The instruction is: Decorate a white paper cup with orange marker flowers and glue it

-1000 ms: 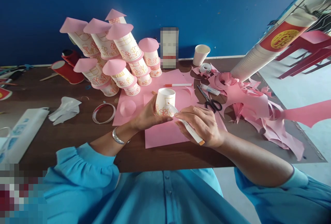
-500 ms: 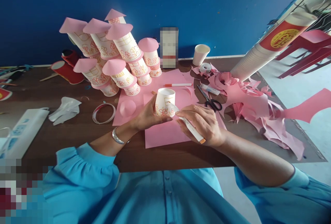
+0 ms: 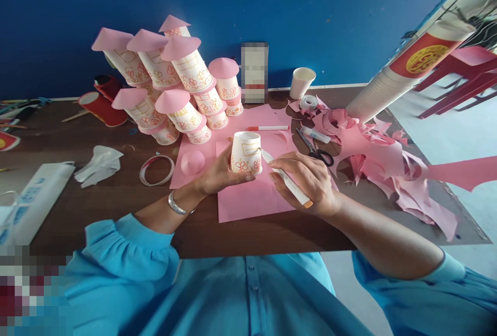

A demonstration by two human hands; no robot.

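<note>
My left hand grips an upside-down white paper cup near its rim, with the thumb along the front. Orange-red flowers and grass run round the lower part of the cup, and a golden-brown rectangular outline is above them. My right hand is closed round a white marker with an orange end, its tip at the right side of the rectangle. Under the hands lie pink paper sheets. Behind to the left stand stacked decorated cups with pink cone roofs.
Black scissors, a capped marker and pink paper scraps lie to the right. A tape roll is at left. A tall cup stack and a single cup stand farther back.
The cup has turned in my left hand, so more of the rectangle faces me, now with a line across it. My right hand and the marker have shifted slightly right.
</note>
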